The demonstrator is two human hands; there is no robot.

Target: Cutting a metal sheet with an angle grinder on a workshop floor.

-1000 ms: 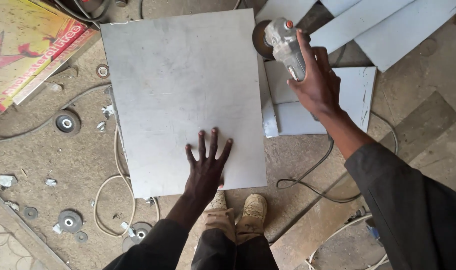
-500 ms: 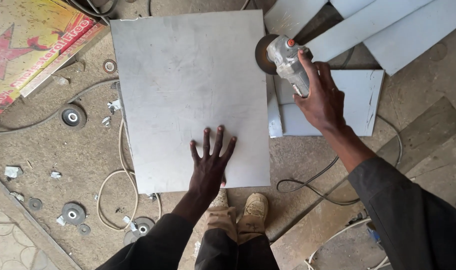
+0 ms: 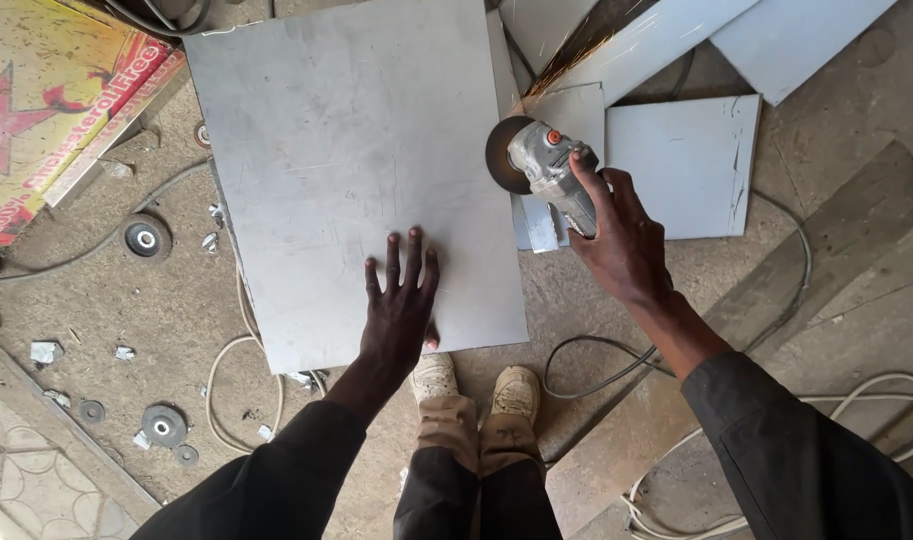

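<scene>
Sheet metal (image 3: 346, 170) needs the spread left hand (image 3: 401, 300) pressing firmly (well clear of sparks) while the right hand (image 3: 626, 240), wrapped around the angle grinder (image 3: 541, 165), cuts steadily.

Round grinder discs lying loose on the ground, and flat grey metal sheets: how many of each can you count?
Loose grinder discs: 4, the biggest left of the large sheet, three bottom left.
Grey metal sheets: 5, counting the large one under the left hand.
Total: 9

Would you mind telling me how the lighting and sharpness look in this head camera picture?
Head view: soft, even daylight, with only faint shadows; the metal sheet shows a dull sheen, no harsh glare; both hands, left and right, are sharp; sparks streak beyond the grinder.
</scene>
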